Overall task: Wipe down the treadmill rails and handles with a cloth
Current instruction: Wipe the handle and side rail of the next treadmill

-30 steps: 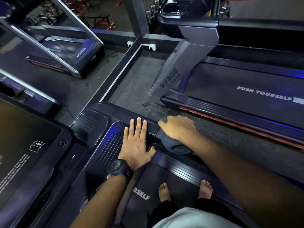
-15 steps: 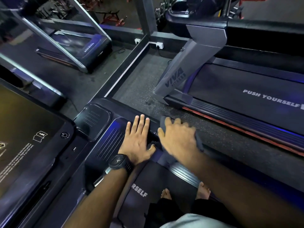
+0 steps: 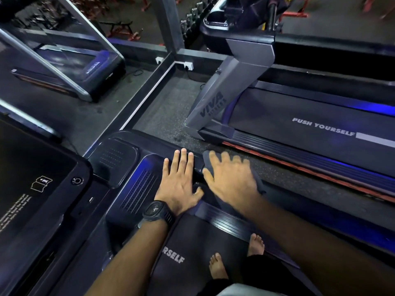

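Here, the left hand [image 3: 179, 181] lies flat on the front cover [image 3: 136, 167] of the treadmill. Its fingers are straight and close together, and the thumb sticks out to the side. It holds nothing. A black watch [image 3: 157, 210] sits on the wrist just behind this hand.

Right beside it, on the thumb side, is the right hand [image 3: 232, 181]. Its fingers are spread wide and it presses flat on the dark cloth [image 3: 205, 159]. The hand looks blurry, so the fingertips are hard to see. The cloth is under the right palm. A bit of it peeks out past the fingertips, and another bit shows on the far side of the hand, away from the left hand. The cloth lies at the front end of the ribbed side rail [image 3: 223, 220], which runs back under the right arm.

Behind both hands, down low, is the dark belt [image 3: 192, 238] with white letters on it. Two bare feet [image 3: 217, 267] stand there, between the two arms.

Past the right hand there is a strip of speckled floor [image 3: 171, 107]. Then comes another treadmill [image 3: 299, 107] with the words "PUSH YOURSELF" on its belt. Its grey post [image 3: 224, 92] leans up and away from the fingertips.

Out to the side of the left hand, away from the right hand, is a big dark screen [image 3: 32, 150] with small white writing.
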`<state>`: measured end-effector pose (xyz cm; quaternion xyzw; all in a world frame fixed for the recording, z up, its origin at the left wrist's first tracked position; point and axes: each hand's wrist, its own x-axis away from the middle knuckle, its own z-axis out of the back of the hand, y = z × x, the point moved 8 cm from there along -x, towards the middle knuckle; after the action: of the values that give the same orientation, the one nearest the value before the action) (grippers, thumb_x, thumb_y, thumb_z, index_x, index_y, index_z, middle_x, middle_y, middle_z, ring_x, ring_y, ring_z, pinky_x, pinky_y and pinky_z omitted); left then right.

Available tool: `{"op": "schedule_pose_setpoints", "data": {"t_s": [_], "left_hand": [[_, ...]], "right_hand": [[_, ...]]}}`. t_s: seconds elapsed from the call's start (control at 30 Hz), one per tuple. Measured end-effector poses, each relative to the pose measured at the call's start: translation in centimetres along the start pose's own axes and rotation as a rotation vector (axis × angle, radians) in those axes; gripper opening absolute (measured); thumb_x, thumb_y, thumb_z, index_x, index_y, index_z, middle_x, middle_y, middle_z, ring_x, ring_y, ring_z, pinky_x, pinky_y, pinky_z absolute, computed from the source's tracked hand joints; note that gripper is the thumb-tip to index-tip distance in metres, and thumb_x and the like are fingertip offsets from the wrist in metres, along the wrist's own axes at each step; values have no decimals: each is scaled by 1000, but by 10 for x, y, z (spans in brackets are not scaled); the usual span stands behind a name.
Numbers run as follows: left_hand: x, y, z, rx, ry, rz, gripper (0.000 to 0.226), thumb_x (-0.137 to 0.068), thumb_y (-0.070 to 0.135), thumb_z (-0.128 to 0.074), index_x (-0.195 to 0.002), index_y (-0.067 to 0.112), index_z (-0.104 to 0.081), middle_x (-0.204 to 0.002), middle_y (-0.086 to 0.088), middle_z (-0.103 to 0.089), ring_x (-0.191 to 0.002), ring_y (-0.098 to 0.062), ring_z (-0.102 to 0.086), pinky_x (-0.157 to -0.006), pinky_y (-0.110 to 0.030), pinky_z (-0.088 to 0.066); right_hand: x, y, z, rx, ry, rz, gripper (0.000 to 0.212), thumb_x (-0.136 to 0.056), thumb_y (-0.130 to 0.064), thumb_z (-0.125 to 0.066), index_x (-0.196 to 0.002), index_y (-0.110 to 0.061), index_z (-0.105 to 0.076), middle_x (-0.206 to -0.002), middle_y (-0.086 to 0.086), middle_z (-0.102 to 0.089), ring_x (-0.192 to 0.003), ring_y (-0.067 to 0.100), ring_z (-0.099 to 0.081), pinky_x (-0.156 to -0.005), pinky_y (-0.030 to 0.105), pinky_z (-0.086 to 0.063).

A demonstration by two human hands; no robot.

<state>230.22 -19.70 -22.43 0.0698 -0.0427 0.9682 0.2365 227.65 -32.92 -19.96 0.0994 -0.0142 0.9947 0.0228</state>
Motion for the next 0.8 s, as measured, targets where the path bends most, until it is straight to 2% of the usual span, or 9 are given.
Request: {"op": "schedule_pose_setpoints", "data": {"t_s": [0.13,0.2,0.27,0.33,0.4,0.53,0.67,0.73,0.8], "left_hand": [[2,2,2,13,5,-27,104,-85,58,-44,-157,6,9,-166,-16,10,-153,-32,13,-124,-54,0],[3,3,0,9,0,-39,105,-85,59,-44,-157,6,10,-166,-17,11,-153,-33,13,-124,-53,0],[2,2,-1,10,6,-47,105,-84,58,-44,-157,5,9,-166,-18,10,-153,-34,12,-124,-53,0],[-1,1,-2,0,19,-49,105,-84,58,-44,-157,5,8,-166,-19,8,-153,-35,11,-124,-53,-1],[-1,3,-3,-15,8,-55,104,-83,58,-44,-157,4,5,-166,-20,6,-153,-35,8,-124,-54,-3],[3,5,-2,-30,14,-66,102,-84,58,-42,-158,4,3,-166,-18,5,-154,-33,7,-124,-53,-2],[2,5,0,-37,3,-83,101,-86,58,-41,-158,6,7,-166,-16,10,-153,-31,12,-124,-51,1],[1,6,0,-36,0,-86,101,-84,58,-40,-158,6,5,-166,-17,8,-153,-31,10,-124,-51,-1],[1,6,0,-37,11,-85,102,-80,59,-37,-159,5,0,-166,-17,3,-154,-31,6,-124,-51,-4]], "right_hand": [[-41,29,-2,-325,-163,-108,58,-97,-57,-25,-127,-21,-60,-128,13,-65,-116,39,-61,-88,46,-45],[-28,32,-4,-252,-119,-203,55,-100,-55,-29,-127,-18,-59,-124,15,-65,-113,39,-62,-89,46,-47],[2,10,1,7,30,-147,54,-100,-55,-34,-134,-19,-55,-120,14,-64,-103,38,-63,-85,47,-47],[16,-3,3,82,48,-69,57,-99,-55,-37,-144,-22,-50,-125,14,-63,-101,38,-61,-84,48,-46],[-1,1,8,-61,34,-12,54,-100,-55,-36,-142,-24,-49,-128,13,-62,-107,39,-62,-86,47,-47],[-29,29,2,-349,-178,-184,51,-101,-51,-31,-127,-18,-61,-130,15,-65,-118,38,-61,-93,45,-46],[10,11,3,0,34,-136,54,-99,-56,-34,-134,-20,-54,-119,12,-64,-102,37,-62,-85,48,-46],[9,6,4,-19,36,-43,56,-99,-57,-35,-141,-22,-50,-123,12,-63,-104,38,-62,-86,49,-46],[-12,15,6,-183,-37,-28,54,-100,-57,-34,-139,-24,-52,-128,13,-63,-112,39,-62,-90,47,-46]]}}
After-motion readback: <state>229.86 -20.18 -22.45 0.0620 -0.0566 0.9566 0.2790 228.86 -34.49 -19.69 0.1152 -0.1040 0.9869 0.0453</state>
